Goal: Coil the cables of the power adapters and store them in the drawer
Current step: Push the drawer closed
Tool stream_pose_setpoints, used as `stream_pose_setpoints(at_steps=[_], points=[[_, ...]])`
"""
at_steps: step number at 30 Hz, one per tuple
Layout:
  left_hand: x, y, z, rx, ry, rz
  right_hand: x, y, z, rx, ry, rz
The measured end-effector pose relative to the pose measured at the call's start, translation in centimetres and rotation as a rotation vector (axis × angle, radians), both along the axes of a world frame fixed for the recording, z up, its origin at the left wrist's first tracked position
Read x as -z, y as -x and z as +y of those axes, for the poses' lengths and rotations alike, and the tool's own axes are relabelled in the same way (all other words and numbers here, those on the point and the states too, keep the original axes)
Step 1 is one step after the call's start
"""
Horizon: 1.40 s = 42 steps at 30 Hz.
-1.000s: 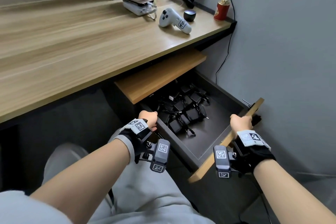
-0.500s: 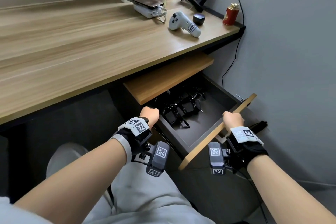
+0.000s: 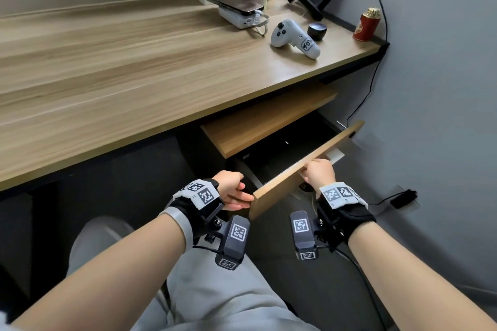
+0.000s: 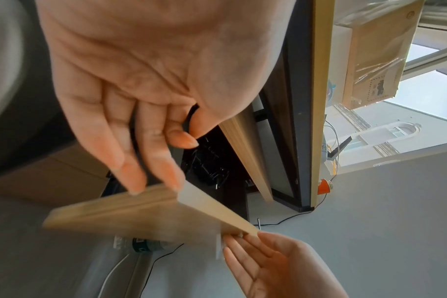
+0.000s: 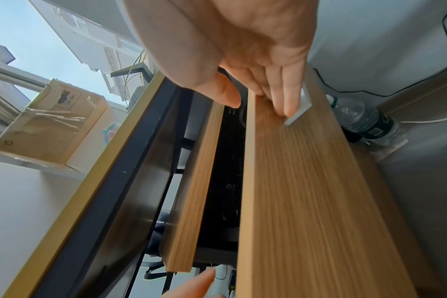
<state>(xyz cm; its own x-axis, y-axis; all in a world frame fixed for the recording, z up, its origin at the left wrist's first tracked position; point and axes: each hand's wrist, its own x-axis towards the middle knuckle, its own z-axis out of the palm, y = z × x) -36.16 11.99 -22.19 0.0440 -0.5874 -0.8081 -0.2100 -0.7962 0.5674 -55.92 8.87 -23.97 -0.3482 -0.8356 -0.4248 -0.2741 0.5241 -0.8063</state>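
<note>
Desk (image 3: pixel 107 83) filled upper left; drawer (image 3: pixel 304 169) at centre was nearly closed. Adapters (image 4: pixel 209 167) lay inside, dark, coiling unclear. Left hand (image 3: pixel 231 191) and right hand (image 3: pixel 320 172), fingers straight, pressed its front. Only final closing seemed left.

A wooden desk (image 3: pixel 107 75) bears a white controller (image 3: pixel 293 39) and a red can (image 3: pixel 367 27).
</note>
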Motion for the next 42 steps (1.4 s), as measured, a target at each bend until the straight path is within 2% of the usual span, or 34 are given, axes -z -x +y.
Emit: stream_pose_setpoints(at_steps=[3,7,12,16,18,20,23,25,29,33,37,42], points=[[0.2,-0.5,0.1,0.003,-0.049,0.074,0.3,-0.9,-0.7,-0.046,-0.030,-0.044],[1.0,-1.2,0.0,-0.079,-0.036,0.179,-0.8,-2.6,-1.2,-0.068,0.002,-0.108],[2.3,-2.6,-0.6,-0.303,-0.049,0.356,-1.2,-3.8,-2.3,-0.055,-0.004,-0.174],[2.9,-3.7,-0.9,-0.554,-0.007,0.572,-1.7,-4.6,-3.0,-0.002,0.003,-0.392],[2.6,-4.3,-1.1,-0.601,0.023,0.642,-1.9,-5.2,-3.5,0.027,0.008,-0.485],[1.6,-4.2,-2.0,-0.581,0.012,0.574,-2.0,-5.9,-3.9,0.015,0.017,-0.493],[0.7,-3.1,-3.6,-0.525,0.078,0.312,-2.3,-6.9,-4.4,0.013,0.029,-0.519],[0.3,-2.5,-4.3,-0.529,0.133,0.237,-2.3,-7.5,-4.8,0.009,0.035,-0.533],[0.7,-2.8,-4.5,-0.617,0.168,0.260,-2.1,-8.3,-5.1,0.020,0.041,-0.560],[0.6,-2.9,-4.2,-0.623,0.196,0.284,-1.9,-8.5,-5.2,0.035,0.036,-0.572],[0.1,-2.7,-3.7,-0.561,0.187,0.275,-2.0,-8.6,-4.9,0.008,0.035,-0.553],[-1.8,-3.1,-3.0,-0.460,0.214,0.159,-3.0,-8.8,-3.9,-0.033,0.015,-0.523]])
